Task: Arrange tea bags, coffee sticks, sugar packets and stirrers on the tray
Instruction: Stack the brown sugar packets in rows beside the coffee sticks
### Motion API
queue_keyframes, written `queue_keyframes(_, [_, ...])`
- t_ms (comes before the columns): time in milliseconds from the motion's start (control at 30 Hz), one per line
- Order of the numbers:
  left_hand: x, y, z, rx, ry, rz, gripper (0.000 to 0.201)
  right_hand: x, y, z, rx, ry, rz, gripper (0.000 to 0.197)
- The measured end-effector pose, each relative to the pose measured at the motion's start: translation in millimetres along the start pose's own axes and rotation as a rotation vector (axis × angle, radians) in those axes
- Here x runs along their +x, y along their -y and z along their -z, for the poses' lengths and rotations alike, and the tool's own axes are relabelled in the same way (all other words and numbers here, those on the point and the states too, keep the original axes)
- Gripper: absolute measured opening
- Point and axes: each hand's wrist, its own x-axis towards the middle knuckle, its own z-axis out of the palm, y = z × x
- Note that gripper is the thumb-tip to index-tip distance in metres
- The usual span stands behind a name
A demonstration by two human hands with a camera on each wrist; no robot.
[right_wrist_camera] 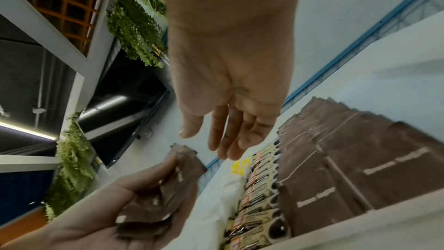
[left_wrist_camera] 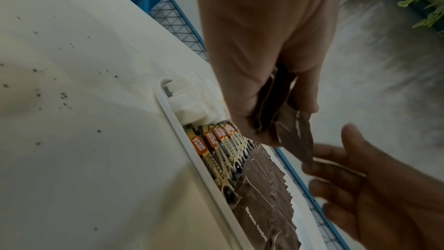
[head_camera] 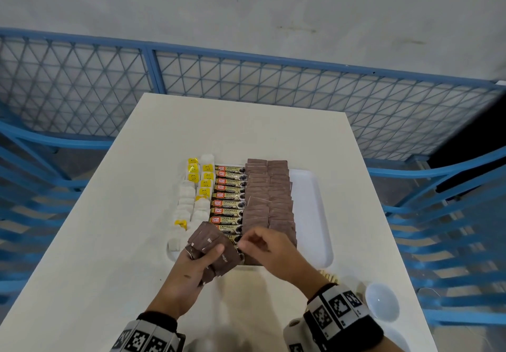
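Note:
A white tray [head_camera: 309,214] lies on the table. It carries white tea bags [head_camera: 191,201] with yellow tags on the left, a column of coffee sticks [head_camera: 227,204] in the middle and two columns of brown sugar packets [head_camera: 268,195] to their right. The tray's right strip is bare. My left hand [head_camera: 202,258] grips a stack of brown sugar packets [head_camera: 210,242] over the tray's near left corner, thumb on top. My right hand [head_camera: 246,242] hovers just right of that stack. In the right wrist view its fingers [right_wrist_camera: 228,140] are straight and hold nothing.
A white bowl [head_camera: 382,301] sits on the table at the near right. Wooden stirrers [head_camera: 328,275] peek out behind my right wrist. A blue mesh fence [head_camera: 246,78] surrounds the white table [head_camera: 109,242].

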Motion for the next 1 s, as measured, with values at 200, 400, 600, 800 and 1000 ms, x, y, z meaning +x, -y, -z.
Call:
queue_keyframes(200, [2.1,1.7,0.6,-0.045,-0.025,0.051,0.045,6.3,-0.7,-17.9,0.098,0.043,-0.065,0.024])
queue_keyframes(400, [3.0,0.1,-1.6,-0.088,-0.069,0.061,0.026,5.4,-9.6,-13.2,0.081,0.033,-0.056,0.013])
queue_keyframes(600, [4.4,1.9,1.9,-0.048,-0.124,0.035,0.023,0.4,-23.6,15.4,0.04,-0.075,-0.141,0.013])
queue_keyframes(800, [3.0,5.2,4.3,0.02,-0.122,0.012,0.023,-5.6,-48.7,46.6,-0.24,-0.119,-0.217,0.013])
queue_keyframes(1000, [3.9,7.1,5.5,0.037,-0.149,-0.008,0.02,-7.9,-64.1,50.8,-0.484,-0.021,-0.19,0.02])
